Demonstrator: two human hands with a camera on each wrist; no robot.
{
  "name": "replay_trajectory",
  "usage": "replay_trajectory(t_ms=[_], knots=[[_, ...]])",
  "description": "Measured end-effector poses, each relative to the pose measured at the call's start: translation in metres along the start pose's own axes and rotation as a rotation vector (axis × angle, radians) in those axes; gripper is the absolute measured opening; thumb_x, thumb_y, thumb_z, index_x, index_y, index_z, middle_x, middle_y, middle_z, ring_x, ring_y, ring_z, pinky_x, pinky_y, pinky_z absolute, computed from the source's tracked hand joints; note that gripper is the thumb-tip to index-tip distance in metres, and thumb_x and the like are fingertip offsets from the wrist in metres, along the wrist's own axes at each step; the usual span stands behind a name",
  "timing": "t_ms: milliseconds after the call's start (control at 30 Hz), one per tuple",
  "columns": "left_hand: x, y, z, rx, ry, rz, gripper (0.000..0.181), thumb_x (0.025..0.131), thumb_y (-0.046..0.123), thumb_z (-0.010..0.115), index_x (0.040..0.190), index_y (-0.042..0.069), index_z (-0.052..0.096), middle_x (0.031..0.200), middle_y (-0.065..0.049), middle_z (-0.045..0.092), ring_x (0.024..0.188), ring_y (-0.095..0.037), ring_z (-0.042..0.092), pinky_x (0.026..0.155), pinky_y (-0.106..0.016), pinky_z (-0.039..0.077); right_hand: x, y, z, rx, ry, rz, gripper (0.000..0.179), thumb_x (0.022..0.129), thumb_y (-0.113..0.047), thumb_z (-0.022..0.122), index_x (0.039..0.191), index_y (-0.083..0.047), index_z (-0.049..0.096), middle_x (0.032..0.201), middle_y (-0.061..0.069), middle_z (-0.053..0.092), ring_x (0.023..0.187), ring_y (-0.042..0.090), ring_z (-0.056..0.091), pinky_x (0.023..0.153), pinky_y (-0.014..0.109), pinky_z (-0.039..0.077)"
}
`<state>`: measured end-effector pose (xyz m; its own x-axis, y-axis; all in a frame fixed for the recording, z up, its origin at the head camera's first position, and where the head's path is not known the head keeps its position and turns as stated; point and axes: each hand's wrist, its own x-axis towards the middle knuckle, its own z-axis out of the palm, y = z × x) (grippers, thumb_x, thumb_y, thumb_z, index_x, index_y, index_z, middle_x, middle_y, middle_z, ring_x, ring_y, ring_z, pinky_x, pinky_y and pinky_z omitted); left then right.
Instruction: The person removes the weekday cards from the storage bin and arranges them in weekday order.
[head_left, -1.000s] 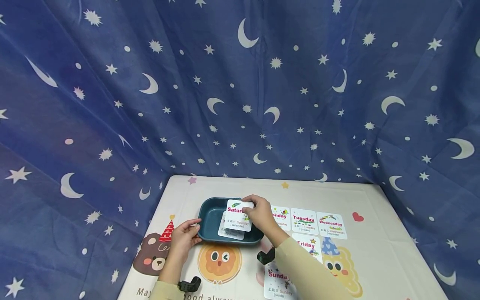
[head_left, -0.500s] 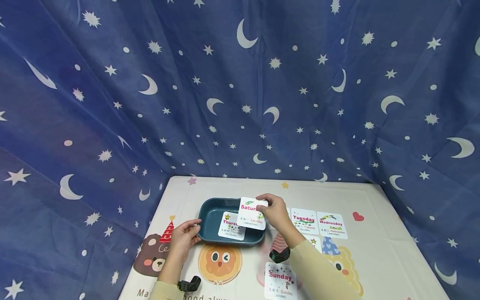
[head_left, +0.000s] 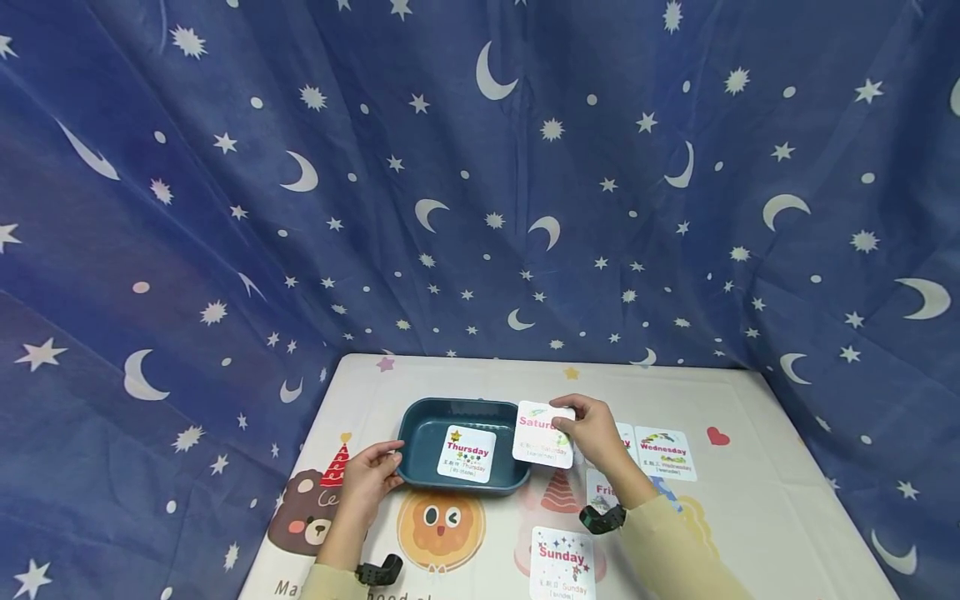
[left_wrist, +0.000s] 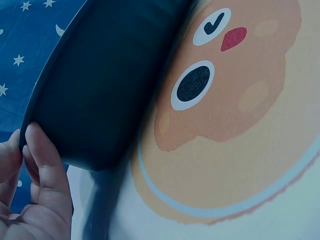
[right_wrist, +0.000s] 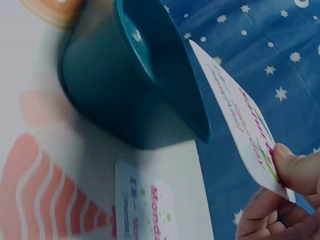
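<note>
My right hand (head_left: 592, 429) pinches the white Saturday card (head_left: 542, 433) by its right edge, holding it up just past the right end of a dark teal tray (head_left: 422, 479). In the right wrist view the Saturday card (right_wrist: 235, 115) is tilted, with the thumb on its printed face and fingers behind. The left hand (head_left: 367, 477) grips the tray's left rim; in the left wrist view thumb and fingers (left_wrist: 47, 165) pinch that rim. Inside the tray lies the Thursday card (head_left: 467, 454), face up.
On the table lie the Wednesday card (head_left: 665, 454), the Friday card (head_left: 600, 492), partly behind the right arm, and the Sunday card (head_left: 562, 563) nearer the front. The Monday card (right_wrist: 145, 205) shows in the right wrist view. A starry blue curtain (head_left: 480, 208) stands behind the table.
My right hand has carried the Saturday card rightward, from above the Thursday card to beyond the tray's right end, uncovering the Thursday card. The left hand has stayed at the tray's rim.
</note>
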<state>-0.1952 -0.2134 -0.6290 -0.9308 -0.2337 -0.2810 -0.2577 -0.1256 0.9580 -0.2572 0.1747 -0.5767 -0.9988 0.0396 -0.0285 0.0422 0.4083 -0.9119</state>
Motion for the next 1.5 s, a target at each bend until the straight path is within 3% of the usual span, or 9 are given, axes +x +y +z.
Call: replay_trajectory(t_ms=[133, 400, 533, 800, 1033, 1233, 1500], knots=[[0.0, -0.001, 0.0, 0.0, 0.008, -0.003, 0.032, 0.102, 0.0, 0.069, 0.134, -0.006, 0.07, 0.086, -0.002, 0.059, 0.069, -0.012, 0.06, 0.064, -0.024, 0.062, -0.004, 0.008, -0.016, -0.021, -0.019, 0.015, 0.029, 0.09, -0.001, 0.082, 0.118, -0.008, 0.081, 0.124, 0.014, 0.074, 0.096, 0.019, 0.057, 0.075, 0.021, 0.046], [0.003, -0.003, 0.002, 0.01, 0.012, -0.015, 0.031, 0.102, 0.0, 0.068, 0.133, -0.004, 0.071, 0.087, -0.002, 0.058, 0.071, -0.013, 0.06, 0.065, -0.024, 0.062, -0.02, 0.035, -0.045, -0.021, -0.046, 0.057, 0.032, 0.091, -0.004, 0.082, 0.122, -0.005, 0.078, 0.096, 0.009, 0.062, 0.079, 0.016, 0.046, 0.064, 0.024, 0.039], [0.003, -0.003, 0.001, 0.012, 0.012, -0.018, 0.031, 0.102, 0.0, 0.068, 0.133, -0.004, 0.071, 0.085, -0.002, 0.057, 0.07, -0.013, 0.06, 0.065, -0.023, 0.062, -0.028, 0.045, -0.06, -0.049, -0.041, 0.067, 0.032, 0.09, -0.005, 0.083, 0.122, -0.004, 0.078, 0.095, 0.007, 0.063, 0.079, 0.015, 0.049, 0.064, 0.023, 0.041], [0.003, -0.003, 0.0, 0.012, 0.012, -0.018, 0.031, 0.102, 0.0, 0.068, 0.133, -0.004, 0.071, 0.085, -0.001, 0.057, 0.069, -0.013, 0.06, 0.065, -0.023, 0.062, -0.041, 0.068, -0.09, -0.08, -0.043, 0.144, 0.034, 0.092, -0.006, 0.082, 0.125, -0.003, 0.076, 0.108, 0.012, 0.071, 0.084, 0.017, 0.057, 0.064, 0.023, 0.049], [0.003, -0.003, 0.001, 0.01, 0.006, -0.015, 0.031, 0.103, 0.0, 0.068, 0.134, -0.004, 0.07, 0.086, -0.001, 0.058, 0.07, -0.012, 0.059, 0.065, -0.024, 0.062, -0.053, 0.09, -0.113, -0.173, -0.024, 0.134, 0.032, 0.093, -0.007, 0.082, 0.125, -0.004, 0.078, 0.134, 0.02, 0.068, 0.099, 0.017, 0.055, 0.07, 0.019, 0.048], [0.004, -0.003, 0.001, 0.011, 0.005, -0.011, 0.031, 0.102, 0.0, 0.068, 0.133, -0.005, 0.071, 0.085, -0.001, 0.058, 0.069, -0.012, 0.059, 0.064, -0.024, 0.062, -0.061, 0.104, -0.129, -0.186, -0.029, 0.179, 0.034, 0.093, -0.007, 0.081, 0.126, -0.001, 0.076, 0.126, 0.019, 0.071, 0.096, 0.017, 0.057, 0.069, 0.02, 0.049], [0.002, -0.002, 0.001, 0.025, 0.006, -0.014, 0.032, 0.103, 0.002, 0.069, 0.134, -0.003, 0.071, 0.084, -0.001, 0.058, 0.071, -0.013, 0.059, 0.065, -0.023, 0.062, -0.067, 0.124, -0.152, -0.219, -0.033, 0.231, 0.035, 0.093, -0.01, 0.082, 0.127, -0.001, 0.076, 0.135, 0.023, 0.07, 0.103, 0.015, 0.058, 0.076, 0.013, 0.046]])
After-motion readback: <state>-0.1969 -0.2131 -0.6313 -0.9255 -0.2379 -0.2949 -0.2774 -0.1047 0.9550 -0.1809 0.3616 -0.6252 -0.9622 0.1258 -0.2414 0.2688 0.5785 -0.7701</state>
